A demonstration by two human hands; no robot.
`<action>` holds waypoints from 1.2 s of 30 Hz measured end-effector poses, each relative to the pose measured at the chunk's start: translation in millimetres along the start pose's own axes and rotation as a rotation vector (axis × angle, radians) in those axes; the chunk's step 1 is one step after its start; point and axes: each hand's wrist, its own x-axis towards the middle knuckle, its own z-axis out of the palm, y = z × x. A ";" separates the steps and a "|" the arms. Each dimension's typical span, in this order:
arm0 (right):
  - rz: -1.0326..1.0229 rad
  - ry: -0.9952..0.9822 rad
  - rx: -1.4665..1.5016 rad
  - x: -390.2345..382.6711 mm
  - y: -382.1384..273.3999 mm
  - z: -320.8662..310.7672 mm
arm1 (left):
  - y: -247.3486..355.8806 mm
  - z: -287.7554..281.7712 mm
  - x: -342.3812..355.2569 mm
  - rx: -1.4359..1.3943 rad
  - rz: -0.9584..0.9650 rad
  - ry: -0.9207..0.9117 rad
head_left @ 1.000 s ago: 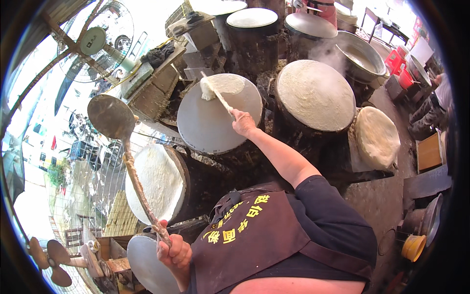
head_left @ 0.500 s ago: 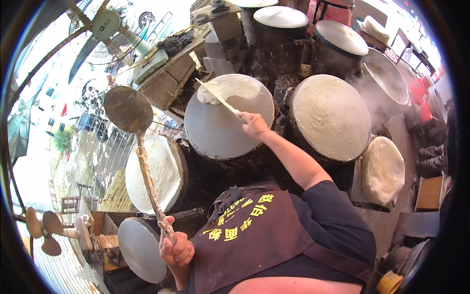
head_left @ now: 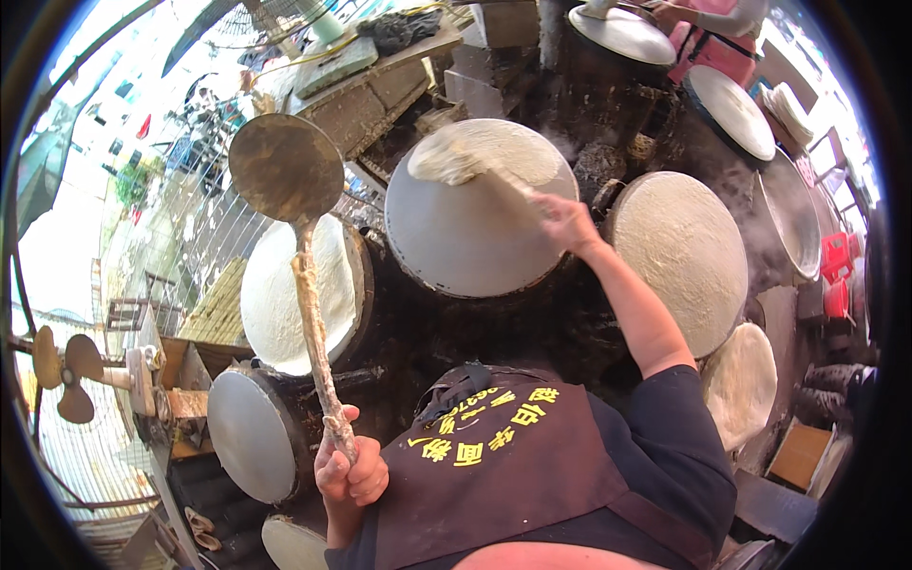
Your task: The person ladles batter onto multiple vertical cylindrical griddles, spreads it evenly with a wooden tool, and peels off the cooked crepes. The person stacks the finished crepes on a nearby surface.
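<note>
My left hand (head_left: 351, 465) is closed round the crusted long handle of a big round ladle (head_left: 285, 166), held upright at my left. My right hand (head_left: 565, 218) grips a pale stick (head_left: 513, 190), whose batter-coated, motion-blurred end rests over the central round griddle (head_left: 475, 247). A patch of pale batter (head_left: 518, 152) covers the far part of that griddle. To the right sits a round griddle covered in a creamy sheet (head_left: 674, 256); to the left, another holds a white sheet with a lifted edge (head_left: 294, 290).
Other round drum tops (head_left: 242, 427) (head_left: 727, 109) surround me, with a large metal pan (head_left: 788, 218) steaming at right and a folded pale pile (head_left: 736, 380) nearby. A co-worker's arm (head_left: 703, 19) shows at the back. A small fan (head_left: 76, 375) stands left, beside a wire fence.
The view has swung rightward and forward. My right hand has moved right with the stick, and the batter patch on the central griddle has spread wider to the right.
</note>
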 end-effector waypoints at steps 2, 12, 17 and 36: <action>0.124 0.131 0.156 13.3 39.7 -15.6 | -0.8 -0.3 2.1 0.053 -0.002 0.051; 0.029 -0.170 -0.063 3.3 -11.2 -15.4 | -1.2 -8.3 6.5 0.140 0.011 0.093; -0.018 -0.037 -0.341 40.1 1.4 -14.9 | -5.3 0.2 5.8 0.164 0.008 0.089; -0.190 -0.420 -0.220 56.0 -5.6 -35.6 | -29.8 30.3 10.3 0.151 0.134 0.175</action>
